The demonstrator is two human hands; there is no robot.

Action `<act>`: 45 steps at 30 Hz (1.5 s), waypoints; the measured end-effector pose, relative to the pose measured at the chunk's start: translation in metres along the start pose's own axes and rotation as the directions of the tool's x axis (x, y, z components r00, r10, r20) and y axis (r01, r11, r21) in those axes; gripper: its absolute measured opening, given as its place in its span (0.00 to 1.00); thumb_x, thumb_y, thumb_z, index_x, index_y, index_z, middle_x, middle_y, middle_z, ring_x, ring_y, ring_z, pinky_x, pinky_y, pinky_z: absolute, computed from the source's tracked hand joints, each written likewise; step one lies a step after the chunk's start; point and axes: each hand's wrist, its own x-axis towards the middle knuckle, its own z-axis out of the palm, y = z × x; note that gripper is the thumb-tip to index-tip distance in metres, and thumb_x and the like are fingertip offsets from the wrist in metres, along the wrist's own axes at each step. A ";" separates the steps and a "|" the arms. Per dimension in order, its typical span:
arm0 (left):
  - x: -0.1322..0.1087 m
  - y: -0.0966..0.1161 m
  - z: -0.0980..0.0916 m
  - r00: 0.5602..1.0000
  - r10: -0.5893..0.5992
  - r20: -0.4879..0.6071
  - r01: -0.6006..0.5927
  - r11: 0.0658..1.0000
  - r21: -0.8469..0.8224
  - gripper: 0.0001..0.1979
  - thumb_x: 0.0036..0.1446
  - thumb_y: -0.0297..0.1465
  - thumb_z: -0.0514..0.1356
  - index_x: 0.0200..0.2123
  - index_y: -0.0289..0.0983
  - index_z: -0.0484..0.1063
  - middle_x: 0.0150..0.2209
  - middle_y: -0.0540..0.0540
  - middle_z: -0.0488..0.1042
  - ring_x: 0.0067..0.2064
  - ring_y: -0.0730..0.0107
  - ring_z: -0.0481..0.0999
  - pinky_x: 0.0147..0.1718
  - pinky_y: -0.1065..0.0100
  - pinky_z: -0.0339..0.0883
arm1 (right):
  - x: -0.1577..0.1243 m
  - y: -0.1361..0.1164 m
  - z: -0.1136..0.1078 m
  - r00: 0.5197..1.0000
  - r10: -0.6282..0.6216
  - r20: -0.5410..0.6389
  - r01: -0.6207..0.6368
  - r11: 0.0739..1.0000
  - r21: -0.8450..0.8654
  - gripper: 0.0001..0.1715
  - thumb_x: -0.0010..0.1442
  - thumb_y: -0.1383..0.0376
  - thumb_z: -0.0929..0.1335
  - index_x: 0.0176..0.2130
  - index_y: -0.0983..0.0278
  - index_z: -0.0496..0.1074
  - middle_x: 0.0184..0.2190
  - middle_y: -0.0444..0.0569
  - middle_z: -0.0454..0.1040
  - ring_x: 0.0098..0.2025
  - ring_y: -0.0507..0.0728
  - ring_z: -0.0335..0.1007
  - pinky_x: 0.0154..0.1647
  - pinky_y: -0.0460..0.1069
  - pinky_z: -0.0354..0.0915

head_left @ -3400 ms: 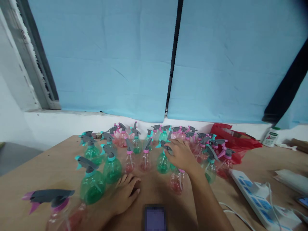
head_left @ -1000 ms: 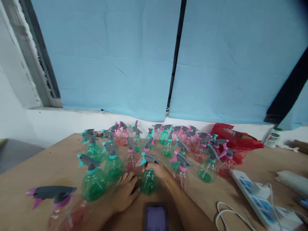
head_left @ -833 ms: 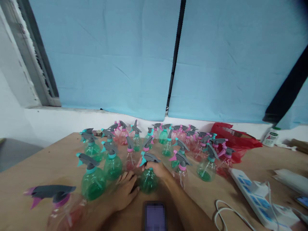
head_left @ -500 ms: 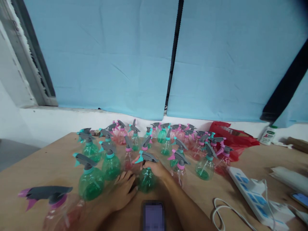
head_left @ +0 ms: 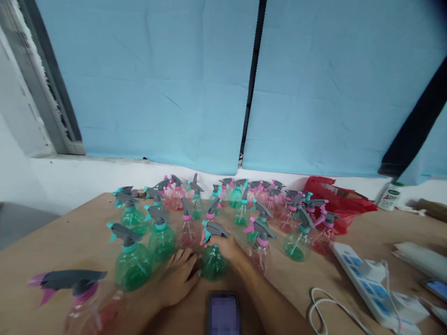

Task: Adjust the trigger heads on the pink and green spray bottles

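In the middle of the table stands an upright green spray bottle (head_left: 213,265) with a grey and turquoise trigger head. My right hand (head_left: 225,244) is closed around its neck and head from the right, fingers by the trigger. My left hand (head_left: 179,274) rests on the tabletop just left of that bottle, fingers stretched out and holding nothing. Close to its fingertips sits another green spray bottle (head_left: 161,244). A larger-looking green spray bottle (head_left: 133,270) is further left, and a pink spray bottle (head_left: 87,311) is at the near left.
Many more pink and green spray bottles fill the table (head_left: 87,232) toward the wall. To the right lie a white power strip (head_left: 370,284) with plugs and cable, a red plastic bag (head_left: 335,204) and a white bottle (head_left: 390,196). A phone (head_left: 224,314) lies at the near edge.
My right hand's fingers have curled in closer to the bottle's trigger and neck. The held bottle stays in the same place, and my left hand has barely moved.
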 end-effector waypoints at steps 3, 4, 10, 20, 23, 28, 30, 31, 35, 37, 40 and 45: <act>0.000 0.002 -0.002 1.000 -0.010 0.011 0.010 1.000 -0.003 0.17 0.71 0.40 0.52 0.54 0.40 0.73 0.56 0.40 0.71 0.56 0.49 0.69 0.55 0.48 0.64 | 0.000 0.001 0.000 0.999 -0.021 0.025 0.021 1.000 -0.007 0.09 0.46 0.64 0.66 0.25 0.60 0.77 0.25 0.45 0.77 0.32 0.56 0.71 0.37 0.50 0.65; 0.000 0.002 -0.002 1.000 -0.011 0.010 0.011 1.000 -0.008 0.17 0.71 0.40 0.52 0.54 0.40 0.73 0.56 0.40 0.71 0.56 0.49 0.69 0.56 0.48 0.64 | 0.000 0.000 0.000 0.999 -0.040 0.035 0.040 0.999 -0.018 0.10 0.46 0.64 0.66 0.26 0.60 0.78 0.26 0.44 0.77 0.32 0.56 0.71 0.37 0.50 0.65; 0.001 0.002 0.002 1.000 -0.014 0.009 0.014 1.000 -0.020 0.17 0.71 0.39 0.52 0.55 0.39 0.73 0.55 0.40 0.71 0.56 0.48 0.70 0.55 0.45 0.64 | -0.002 -0.005 0.001 0.997 -0.064 0.043 0.065 0.997 -0.043 0.11 0.47 0.66 0.65 0.28 0.60 0.78 0.27 0.44 0.78 0.30 0.56 0.70 0.34 0.49 0.64; 0.000 -0.005 0.007 1.000 -0.018 -0.021 0.017 0.999 -0.032 0.18 0.70 0.41 0.53 0.56 0.41 0.73 0.57 0.39 0.71 0.58 0.45 0.69 0.57 0.45 0.64 | -0.005 -0.004 0.005 0.984 -0.110 -0.138 0.124 0.987 0.098 0.16 0.55 0.58 0.69 0.44 0.59 0.70 0.31 0.41 0.74 0.25 0.53 0.70 0.32 0.48 0.69; 0.001 -0.003 0.005 0.999 -0.039 -0.005 0.039 0.999 -0.023 0.21 0.70 0.43 0.53 0.58 0.40 0.73 0.58 0.37 0.70 0.59 0.44 0.68 0.58 0.43 0.64 | -0.003 -0.020 0.005 0.949 -0.192 -0.249 0.191 0.981 -0.031 0.11 0.59 0.56 0.70 0.36 0.60 0.68 0.25 0.39 0.68 0.25 0.52 0.67 0.32 0.47 0.66; 0.000 0.004 -0.006 0.999 -0.026 0.033 0.028 0.998 -0.050 0.19 0.70 0.41 0.52 0.57 0.43 0.74 0.57 0.40 0.71 0.57 0.46 0.70 0.57 0.44 0.64 | -0.002 -0.066 -0.006 0.870 -0.390 -0.303 0.199 0.838 -0.508 0.17 0.63 0.53 0.70 0.31 0.64 0.74 0.27 0.43 0.68 0.32 0.54 0.64 0.34 0.47 0.60; 0.000 0.007 -0.010 0.999 -0.030 0.027 0.032 0.997 -0.073 0.19 0.70 0.40 0.53 0.58 0.43 0.73 0.56 0.41 0.71 0.57 0.47 0.70 0.56 0.46 0.64 | -0.004 -0.080 -0.014 0.866 -0.421 -0.270 0.163 0.748 -0.643 0.19 0.66 0.53 0.68 0.31 0.64 0.74 0.28 0.43 0.69 0.32 0.54 0.65 0.35 0.47 0.59; 0.000 0.008 -0.011 0.999 -0.031 0.025 0.033 0.996 -0.085 0.19 0.70 0.40 0.53 0.58 0.44 0.73 0.56 0.41 0.72 0.57 0.48 0.70 0.56 0.46 0.64 | -0.006 -0.086 -0.018 0.865 -0.426 -0.266 0.132 0.704 -0.698 0.19 0.67 0.53 0.67 0.32 0.63 0.74 0.28 0.44 0.71 0.32 0.54 0.65 0.35 0.47 0.59; -0.001 0.008 -0.012 1.000 -0.014 0.027 0.017 0.993 -0.114 0.19 0.71 0.40 0.52 0.60 0.45 0.72 0.56 0.43 0.72 0.56 0.51 0.70 0.56 0.48 0.64 | -0.013 -0.096 -0.028 0.865 -0.390 -0.316 -0.099 0.485 -0.869 0.16 0.70 0.55 0.65 0.40 0.63 0.76 0.34 0.49 0.78 0.36 0.58 0.71 0.39 0.49 0.59; -0.001 0.007 -0.010 1.000 -0.009 0.023 0.011 0.994 -0.111 0.19 0.71 0.40 0.52 0.60 0.44 0.71 0.56 0.43 0.71 0.56 0.51 0.70 0.56 0.48 0.64 | -0.014 -0.096 -0.027 0.875 -0.337 -0.348 -0.222 0.360 -0.906 0.14 0.71 0.57 0.65 0.43 0.63 0.76 0.38 0.53 0.79 0.40 0.60 0.74 0.41 0.50 0.60; 0.000 0.006 -0.009 0.999 -0.014 0.029 0.017 0.995 -0.098 0.20 0.71 0.40 0.52 0.61 0.44 0.71 0.57 0.42 0.71 0.56 0.50 0.69 0.57 0.47 0.63 | -0.012 -0.092 -0.019 0.894 -0.230 -0.384 -0.342 0.205 -0.917 0.13 0.72 0.60 0.65 0.49 0.64 0.75 0.43 0.56 0.80 0.43 0.63 0.76 0.43 0.51 0.61; 0.001 0.006 -0.007 0.999 -0.019 0.034 0.022 0.995 -0.099 0.20 0.71 0.40 0.52 0.61 0.43 0.71 0.57 0.41 0.71 0.57 0.50 0.69 0.57 0.47 0.63 | -0.006 -0.075 -0.013 0.900 -0.078 -0.429 -0.422 0.092 -0.902 0.16 0.73 0.66 0.63 0.57 0.66 0.70 0.45 0.59 0.80 0.43 0.63 0.79 0.42 0.52 0.65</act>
